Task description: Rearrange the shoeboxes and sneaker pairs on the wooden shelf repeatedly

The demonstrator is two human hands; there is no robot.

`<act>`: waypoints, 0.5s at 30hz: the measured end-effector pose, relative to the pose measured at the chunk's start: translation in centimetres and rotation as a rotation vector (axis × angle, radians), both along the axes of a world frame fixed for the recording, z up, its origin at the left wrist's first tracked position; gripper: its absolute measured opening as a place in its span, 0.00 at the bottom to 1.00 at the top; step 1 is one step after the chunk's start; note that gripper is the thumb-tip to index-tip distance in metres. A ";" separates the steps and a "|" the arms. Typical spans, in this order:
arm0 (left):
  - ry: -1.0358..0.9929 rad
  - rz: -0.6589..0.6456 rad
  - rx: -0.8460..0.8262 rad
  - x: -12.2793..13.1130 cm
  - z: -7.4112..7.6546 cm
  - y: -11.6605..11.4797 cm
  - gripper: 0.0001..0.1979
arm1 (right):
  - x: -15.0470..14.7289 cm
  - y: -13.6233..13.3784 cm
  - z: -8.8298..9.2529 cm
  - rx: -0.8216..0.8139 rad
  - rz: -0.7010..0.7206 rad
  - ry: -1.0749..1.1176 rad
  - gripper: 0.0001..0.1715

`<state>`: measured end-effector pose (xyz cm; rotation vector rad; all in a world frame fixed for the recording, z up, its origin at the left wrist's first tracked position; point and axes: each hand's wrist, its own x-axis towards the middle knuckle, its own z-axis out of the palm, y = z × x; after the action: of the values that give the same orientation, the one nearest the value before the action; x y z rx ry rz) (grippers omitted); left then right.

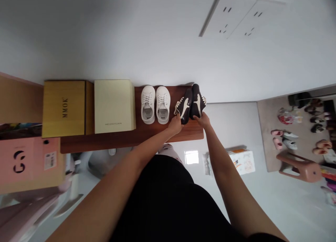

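Two dark sneakers with cream stripes and laces stand close together at the right end of a brown wooden shelf [123, 139]. My left hand [175, 125] is closed on the heel end of the left dark sneaker [186, 105]. The heel of the right dark sneaker [196, 101] is gripped by my right hand [202, 121]. Some of the fingertips are hidden behind the shoes. Just left of them, a pair of white sneakers [163, 104] sits side by side, toes toward the wall.
Left on the shelf stand a cream shoebox [113, 105] and a gold shoebox [64, 107]. A pink box [28, 159] is at lower left. On the floor at right lie a white package [243, 161], a pink stool [301, 168] and several shoes. A socket plate [241, 16] is on the wall.
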<state>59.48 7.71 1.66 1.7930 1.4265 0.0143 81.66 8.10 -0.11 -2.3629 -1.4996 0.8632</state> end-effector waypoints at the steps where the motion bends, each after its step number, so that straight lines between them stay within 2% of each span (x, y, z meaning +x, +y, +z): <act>1: 0.051 -0.003 -0.042 0.7 0.0 0.4 0.31 | 0.2 0.4 0.1 -0.031 0.025 0.033 0.23; 3: 0.116 -0.044 -0.087 1.4 0.3 1.2 0.23 | 0.2 0.9 0.5 -0.048 0.051 0.026 0.19; 6: 0.098 -0.145 -0.065 1.5 1.3 1.8 0.16 | 0.2 1.0 1.5 -0.027 0.141 -0.112 0.16; 11: 0.116 -0.276 0.037 1.7 3.4 1.9 0.16 | 0.7 0.1 2.6 0.029 0.339 -0.358 0.15; 15: 0.205 -0.307 0.069 2.5 4.4 2.7 0.17 | 0.0 -0.2 2.5 0.040 0.441 -0.430 0.10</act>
<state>61.94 10.45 6.08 2.1031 1.2862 -0.2892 81.69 7.90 2.39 -2.3233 -2.2380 0.3998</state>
